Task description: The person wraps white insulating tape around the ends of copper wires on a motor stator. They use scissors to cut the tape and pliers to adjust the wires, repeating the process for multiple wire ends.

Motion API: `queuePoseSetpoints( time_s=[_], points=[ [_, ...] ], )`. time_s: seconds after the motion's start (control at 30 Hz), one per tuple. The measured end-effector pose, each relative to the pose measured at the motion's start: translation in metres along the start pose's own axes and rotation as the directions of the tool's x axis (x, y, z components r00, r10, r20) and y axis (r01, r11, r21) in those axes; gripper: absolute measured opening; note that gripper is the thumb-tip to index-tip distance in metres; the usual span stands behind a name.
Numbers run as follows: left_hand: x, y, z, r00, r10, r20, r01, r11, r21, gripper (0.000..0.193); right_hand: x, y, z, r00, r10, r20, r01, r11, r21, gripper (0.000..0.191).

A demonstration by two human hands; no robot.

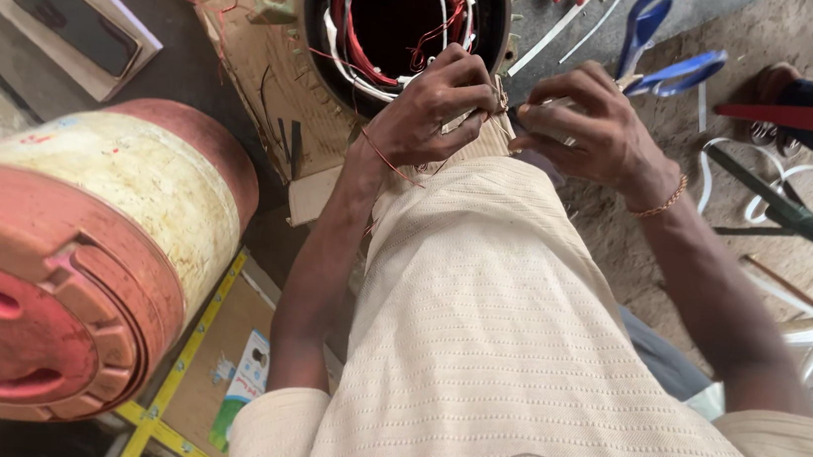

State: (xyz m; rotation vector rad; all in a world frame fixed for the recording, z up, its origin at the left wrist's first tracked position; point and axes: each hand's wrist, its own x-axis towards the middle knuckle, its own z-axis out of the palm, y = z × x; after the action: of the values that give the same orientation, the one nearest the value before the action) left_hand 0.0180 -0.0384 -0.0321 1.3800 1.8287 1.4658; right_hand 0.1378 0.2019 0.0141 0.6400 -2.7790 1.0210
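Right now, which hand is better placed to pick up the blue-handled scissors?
The right hand, probably. The blue-handled scissors lie just beyond it on the floor, on its side. The left hand is pinching wires at the motor stator rim and would have to cross over the right.

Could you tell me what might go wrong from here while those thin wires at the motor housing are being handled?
1. The left hand and right hand pinch fine wire right at the dark motor housing; a hard tug could perhaps snap a strand or disturb the red and white windings.
2. Loose red wire trails across the left wrist and might snag.
3. The blue-handled scissors lie close behind the right hand, where a careless reach could meet them.
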Motion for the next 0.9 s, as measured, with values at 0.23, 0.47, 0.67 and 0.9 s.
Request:
queuePoseSetpoints(
  time_s=[0.23,0.47,0.67,0.9],
  points=[
    [0.001,-0.009,-0.003,0.999,0.010,0.054,-0.006,0.997,-0.075,0.007,0.014,0.022,0.008,0.931,-0.312,0.190,0.351,0.907,-0.232,0.036],
    [-0.001,-0.011,0.002,0.998,0.057,-0.009,-0.057,0.991,-0.117,0.009,0.014,0.019,0.015,0.862,-0.493,0.115,0.506,0.839,-0.201,0.033],
    [0.002,-0.020,0.007,0.999,0.001,0.040,0.004,0.992,-0.128,0.011,0.010,0.006,-0.031,0.761,-0.644,0.075,0.648,0.751,-0.125,0.026],
    [0.008,-0.022,0.000,0.975,-0.079,0.207,0.101,0.990,-0.098,0.018,0.068,0.035,-0.032,0.605,-0.648,0.463,0.728,0.686,0.007,0.038]
  ],
)
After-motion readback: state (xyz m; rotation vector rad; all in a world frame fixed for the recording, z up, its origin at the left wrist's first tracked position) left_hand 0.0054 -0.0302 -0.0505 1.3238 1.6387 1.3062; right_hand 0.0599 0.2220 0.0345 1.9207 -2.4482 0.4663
